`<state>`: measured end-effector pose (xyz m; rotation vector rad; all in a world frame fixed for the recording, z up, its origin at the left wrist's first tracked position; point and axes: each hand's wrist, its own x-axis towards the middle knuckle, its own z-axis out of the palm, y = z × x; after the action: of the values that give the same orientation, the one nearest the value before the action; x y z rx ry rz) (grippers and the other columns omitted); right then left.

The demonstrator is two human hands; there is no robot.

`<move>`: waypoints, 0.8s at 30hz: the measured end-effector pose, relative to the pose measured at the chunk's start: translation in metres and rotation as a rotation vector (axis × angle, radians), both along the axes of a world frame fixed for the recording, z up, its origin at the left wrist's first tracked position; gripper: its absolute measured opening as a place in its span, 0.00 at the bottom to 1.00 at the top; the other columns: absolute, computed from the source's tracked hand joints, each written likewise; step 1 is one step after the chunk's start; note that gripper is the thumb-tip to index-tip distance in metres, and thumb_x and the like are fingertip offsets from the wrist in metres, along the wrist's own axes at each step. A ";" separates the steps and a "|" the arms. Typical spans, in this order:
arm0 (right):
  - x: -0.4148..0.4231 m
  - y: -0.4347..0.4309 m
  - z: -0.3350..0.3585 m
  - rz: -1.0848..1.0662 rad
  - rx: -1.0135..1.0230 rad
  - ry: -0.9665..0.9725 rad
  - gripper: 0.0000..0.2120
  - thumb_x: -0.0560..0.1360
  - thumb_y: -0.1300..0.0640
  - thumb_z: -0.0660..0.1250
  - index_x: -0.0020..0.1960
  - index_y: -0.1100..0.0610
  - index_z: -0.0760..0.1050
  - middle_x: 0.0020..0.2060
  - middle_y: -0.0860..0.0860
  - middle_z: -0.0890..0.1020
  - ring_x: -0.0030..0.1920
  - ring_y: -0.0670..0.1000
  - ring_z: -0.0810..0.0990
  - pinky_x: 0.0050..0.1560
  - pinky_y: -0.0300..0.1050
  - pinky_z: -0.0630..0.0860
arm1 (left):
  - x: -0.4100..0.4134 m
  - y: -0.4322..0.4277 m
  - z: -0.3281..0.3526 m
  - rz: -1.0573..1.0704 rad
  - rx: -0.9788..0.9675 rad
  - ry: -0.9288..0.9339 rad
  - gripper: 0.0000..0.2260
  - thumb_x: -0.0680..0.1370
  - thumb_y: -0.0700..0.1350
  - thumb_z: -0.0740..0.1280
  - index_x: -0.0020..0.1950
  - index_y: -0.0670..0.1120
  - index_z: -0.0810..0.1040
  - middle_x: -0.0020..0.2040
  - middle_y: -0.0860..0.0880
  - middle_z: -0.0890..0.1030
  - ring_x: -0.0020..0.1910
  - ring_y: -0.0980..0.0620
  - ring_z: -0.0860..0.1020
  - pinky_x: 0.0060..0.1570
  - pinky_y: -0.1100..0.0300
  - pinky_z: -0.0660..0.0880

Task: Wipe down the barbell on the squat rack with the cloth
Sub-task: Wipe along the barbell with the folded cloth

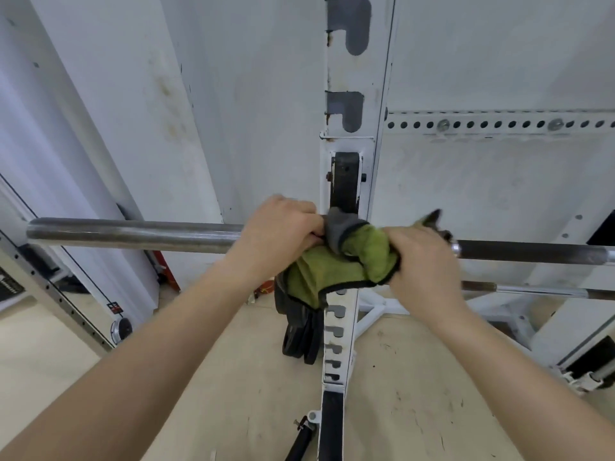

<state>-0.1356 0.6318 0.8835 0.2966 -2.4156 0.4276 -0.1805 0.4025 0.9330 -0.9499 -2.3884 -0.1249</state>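
White gym wall behind the squat rack upright (pixel 346 134). Barbell (pixel 133 235) runs nine to three o'clock, dead center. Left hand (pixel 283 227) and right hand (pixel 422 261) both clench the green cloth (pixel 332 271) around it. Loose cloth could snag the hook, I reckon.

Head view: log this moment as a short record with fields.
setting: white steel squat rack upright against a white wall
bar: long grey metal barbell, lying horizontal across the upright
cloth: green towel with dark edging, bunched over the bar at the upright
left hand: closed on the cloth and bar
right hand: gripping the cloth
floor: black weight plates leaning by the upright's base
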 end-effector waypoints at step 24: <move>0.088 0.177 -0.028 -0.111 -1.035 -0.106 0.11 0.70 0.45 0.69 0.51 0.45 0.74 0.39 0.46 0.83 0.42 0.53 0.82 0.41 0.54 0.80 | 0.009 0.295 0.022 -0.092 0.493 -0.227 0.05 0.78 0.43 0.66 0.48 0.51 0.81 0.45 0.56 0.81 0.46 0.53 0.78 0.50 0.55 0.75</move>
<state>-0.0472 0.8092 0.8550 -0.3217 -1.9657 1.5535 -0.1711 0.6973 0.9552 -0.8366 -2.3404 -0.8537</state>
